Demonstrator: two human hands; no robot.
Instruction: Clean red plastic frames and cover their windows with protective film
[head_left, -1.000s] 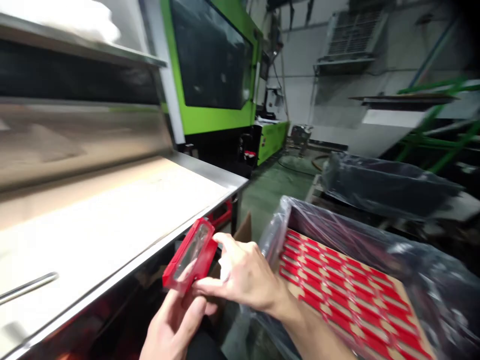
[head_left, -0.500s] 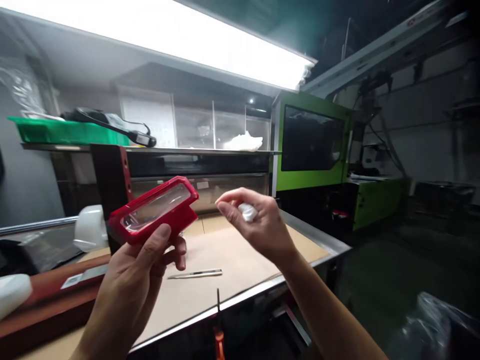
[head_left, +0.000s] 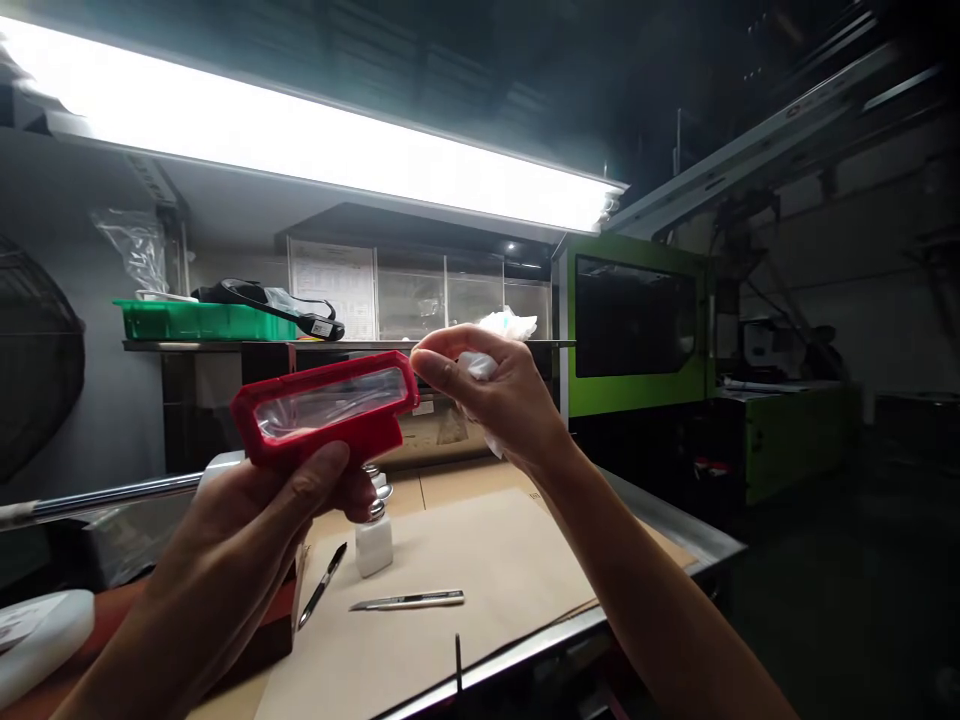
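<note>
My left hand (head_left: 259, 530) is closed around a red plastic frame (head_left: 367, 436) with a long clear window, held up above the bench and tilted slightly. The thumb presses its lower front edge. A crumpled white wad (head_left: 478, 366), cloth or tissue, is tucked in the curled fingers of my right hand (head_left: 517, 405). That hand's thumb and forefinger meet at the frame's right end; whether they grip it I cannot tell. Below lie a slim craft knife (head_left: 409, 600) and a dark pen-like tool (head_left: 322, 585). A small white bottle (head_left: 375, 545) with a metal top stands under the frame.
Brown card (head_left: 450, 560) covers the metal-edged bench. Behind it, a shelf carries a green tray (head_left: 202, 320), a black strapped device (head_left: 262, 298) and crumpled white material (head_left: 514, 323). A green machine (head_left: 641, 330) stands at the right, and a fan (head_left: 37, 350) at the left.
My right hand has moved left until its fingertips reach the frame's right end. The frame sits more level. The view has shifted, bringing the bottle and pen-like tool into sight.
</note>
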